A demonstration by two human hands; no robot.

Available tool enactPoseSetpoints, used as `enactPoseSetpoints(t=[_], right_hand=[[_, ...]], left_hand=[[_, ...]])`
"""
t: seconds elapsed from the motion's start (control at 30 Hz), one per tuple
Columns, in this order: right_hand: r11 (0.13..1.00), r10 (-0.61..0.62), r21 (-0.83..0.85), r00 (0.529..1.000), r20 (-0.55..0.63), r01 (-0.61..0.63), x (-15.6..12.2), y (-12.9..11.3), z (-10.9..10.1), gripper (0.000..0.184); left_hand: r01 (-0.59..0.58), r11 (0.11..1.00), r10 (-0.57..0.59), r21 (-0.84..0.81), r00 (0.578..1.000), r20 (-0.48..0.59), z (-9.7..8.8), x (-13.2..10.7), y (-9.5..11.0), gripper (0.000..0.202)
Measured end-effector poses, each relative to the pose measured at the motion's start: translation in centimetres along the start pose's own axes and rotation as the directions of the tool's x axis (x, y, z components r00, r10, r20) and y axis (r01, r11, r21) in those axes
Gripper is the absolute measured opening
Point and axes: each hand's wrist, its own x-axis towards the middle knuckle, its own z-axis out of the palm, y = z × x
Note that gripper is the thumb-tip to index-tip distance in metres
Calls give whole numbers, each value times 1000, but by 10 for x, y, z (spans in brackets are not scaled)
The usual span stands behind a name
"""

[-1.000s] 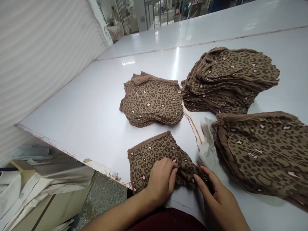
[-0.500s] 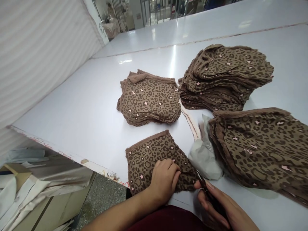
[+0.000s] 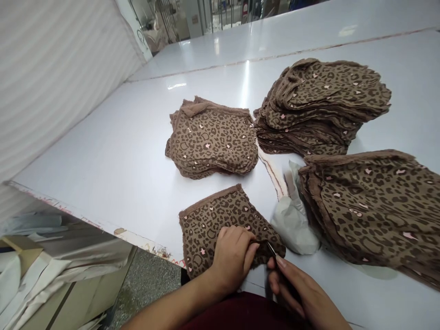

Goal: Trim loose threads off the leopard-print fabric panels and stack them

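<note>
Near the table's front edge lies a leopard-print fabric piece (image 3: pixel 206 233) with a fuzzy brown border and small pink motifs. My left hand (image 3: pixel 233 254) presses on its lower part, fingers curled and thumb gripping a fold. In my right hand (image 3: pixel 292 284) is a slim dark tool (image 3: pixel 271 250) with a shiny metal tip, most of it hidden by the fingers. The tip meets the fabric's lower right corner, just right of my left thumb; whether it has two blades I cannot tell.
Behind the piece sits a small stack of similar pieces (image 3: pixel 213 142). A taller folded pile (image 3: pixel 323 110) stands at the back right, another stack (image 3: pixel 374 206) at the right. Beside that lies a crumpled grey bag (image 3: pixel 295 229). Cardboard and cloth (image 3: pixel 48 284) lie below the table's left edge.
My right hand has moved left and slightly up, bringing the tool's tip from the piece's right edge in over its lower corner, close to my left thumb. My left hand stays nearly still.
</note>
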Motion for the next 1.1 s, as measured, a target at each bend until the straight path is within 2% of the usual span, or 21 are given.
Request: enactPoseSetpoints(t=[0.13,0.27,0.37,0.5,0.67,1.0,1.1], right_hand=[[1000,5,21,1000,-30,-4,3,5,-5,42],[1000,2,-2,1000,31,-2,2,8,-8,43],[1000,11,-17,999,50,-10,4,11,-10,42],[999,38,-3,997,67,-38,3,7,-7,43],[995,69,61,996,55,-73,-3,-10,4,42],[987,105,122,994,12,-106,0,-16,11,44],[983,133,130,991,4,-133,-1,-19,12,46]], left_hand=[[54,997,-57,47,996,62,1,1,2,10],[165,986,-164,-5,983,80,0,6,5,3],[201,978,-197,-53,977,78,-2,9,7,4],[141,980,-142,-140,990,5,0,6,6,7],[56,977,-73,-204,994,-76,5,-1,4,6],[-174,985,173,3,975,-139,10,-4,-3,10],[-185,982,187,31,971,-147,10,-5,-3,10]])
